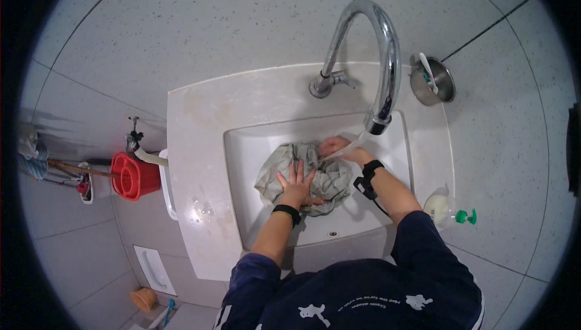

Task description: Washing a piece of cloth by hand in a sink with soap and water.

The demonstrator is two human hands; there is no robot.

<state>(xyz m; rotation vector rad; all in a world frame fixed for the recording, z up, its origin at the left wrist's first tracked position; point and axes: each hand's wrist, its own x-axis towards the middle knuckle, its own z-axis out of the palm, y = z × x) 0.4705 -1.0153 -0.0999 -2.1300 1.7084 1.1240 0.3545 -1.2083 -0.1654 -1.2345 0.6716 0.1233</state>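
Note:
A wet, crumpled grey-green cloth (333, 182) lies in the white sink basin (381, 216). My left hand (297, 189) presses flat on the cloth with its fingers spread. At the cloth's upper right edge is my right hand (336, 147), its fingers curled; whether it grips a fold of the cloth is hard to tell. Water (347, 149) runs from the curved chrome faucet (379, 123) over my right hand and onto the cloth.
A steel bowl (431, 96) with a white-handled item stands at the sink's upper right corner. On the right rim is a green-topped pump bottle (438, 209). A red mop bucket (150, 180) stands left of the counter (195, 148), and an orange bucket (144, 299) lower left.

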